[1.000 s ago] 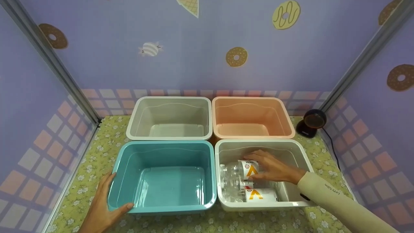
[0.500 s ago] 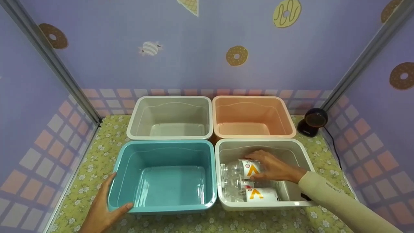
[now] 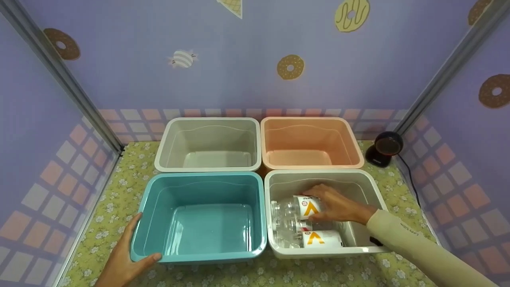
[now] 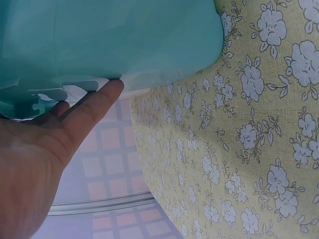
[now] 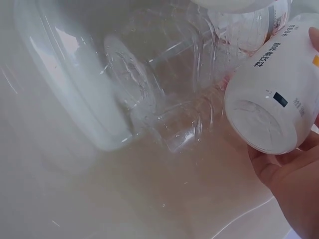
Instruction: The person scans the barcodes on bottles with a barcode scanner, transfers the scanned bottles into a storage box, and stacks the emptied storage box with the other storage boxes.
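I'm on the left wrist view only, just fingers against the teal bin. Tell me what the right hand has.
Observer: The right hand grips a white-labelled bottle inside the front right bin.
Operator: Good. Now report what stands in the table's far right corner.
Observer: A small black device with a round head, to the right of the peach bin.

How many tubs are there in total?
4: front-left teal rectangular plastic tub, front-right grey rectangular plastic tub, back-left grey rectangular plastic tub, back-right peach rectangular plastic tub.
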A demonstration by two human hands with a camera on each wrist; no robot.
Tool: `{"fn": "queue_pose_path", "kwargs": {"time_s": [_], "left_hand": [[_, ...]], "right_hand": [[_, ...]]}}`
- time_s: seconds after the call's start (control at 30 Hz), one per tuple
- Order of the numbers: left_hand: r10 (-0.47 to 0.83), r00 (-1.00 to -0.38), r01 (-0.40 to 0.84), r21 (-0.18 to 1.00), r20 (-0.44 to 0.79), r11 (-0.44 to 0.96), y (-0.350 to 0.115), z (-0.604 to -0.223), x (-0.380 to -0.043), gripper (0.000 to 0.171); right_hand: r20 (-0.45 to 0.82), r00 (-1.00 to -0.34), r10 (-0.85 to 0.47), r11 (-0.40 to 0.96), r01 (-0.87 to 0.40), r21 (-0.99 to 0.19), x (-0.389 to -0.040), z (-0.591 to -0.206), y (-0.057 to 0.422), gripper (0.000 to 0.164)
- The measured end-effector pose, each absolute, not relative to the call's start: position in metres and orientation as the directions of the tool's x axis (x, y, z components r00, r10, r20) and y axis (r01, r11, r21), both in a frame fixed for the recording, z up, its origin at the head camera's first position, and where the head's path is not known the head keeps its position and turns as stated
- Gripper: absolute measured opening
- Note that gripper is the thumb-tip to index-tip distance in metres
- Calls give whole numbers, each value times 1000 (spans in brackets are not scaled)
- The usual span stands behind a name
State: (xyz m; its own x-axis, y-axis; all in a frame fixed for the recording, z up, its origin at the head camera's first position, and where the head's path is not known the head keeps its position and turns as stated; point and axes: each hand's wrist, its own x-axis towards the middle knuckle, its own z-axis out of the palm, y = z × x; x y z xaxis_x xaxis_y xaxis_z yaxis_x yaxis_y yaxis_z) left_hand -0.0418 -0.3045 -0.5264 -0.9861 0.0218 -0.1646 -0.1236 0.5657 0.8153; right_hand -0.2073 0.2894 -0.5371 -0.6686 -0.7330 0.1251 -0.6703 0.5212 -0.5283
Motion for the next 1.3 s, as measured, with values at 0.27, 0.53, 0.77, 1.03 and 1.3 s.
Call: {"fn": "queue_pose_path", "kwargs": {"time_s": [0.27, 0.53, 0.77, 1.03, 1.3], "left_hand": [[17, -987, -124, 811, -163, 572, -303, -525, -40, 114], [20, -991, -98, 809, -134, 579, -302, -525, -40, 114], [28, -992, -86, 815, -125, 573, -303, -527, -41, 114], [23, -990, -101, 813, -140, 573, -304, -529, -42, 115], [20, -985, -129, 816, -170, 563, -305, -529, -42, 116]], "right_hand": [[128, -659, -741, 500, -669, -550, -208, -537, 287, 75], [94, -668, -738, 508, -642, -575, -207, -530, 287, 73], [66, -684, -726, 545, -631, -552, -203, -527, 288, 71], [70, -682, -728, 531, -625, -573, -199, -515, 291, 71], [-31, -784, -620, 621, -466, -630, -198, -505, 297, 60]]}}
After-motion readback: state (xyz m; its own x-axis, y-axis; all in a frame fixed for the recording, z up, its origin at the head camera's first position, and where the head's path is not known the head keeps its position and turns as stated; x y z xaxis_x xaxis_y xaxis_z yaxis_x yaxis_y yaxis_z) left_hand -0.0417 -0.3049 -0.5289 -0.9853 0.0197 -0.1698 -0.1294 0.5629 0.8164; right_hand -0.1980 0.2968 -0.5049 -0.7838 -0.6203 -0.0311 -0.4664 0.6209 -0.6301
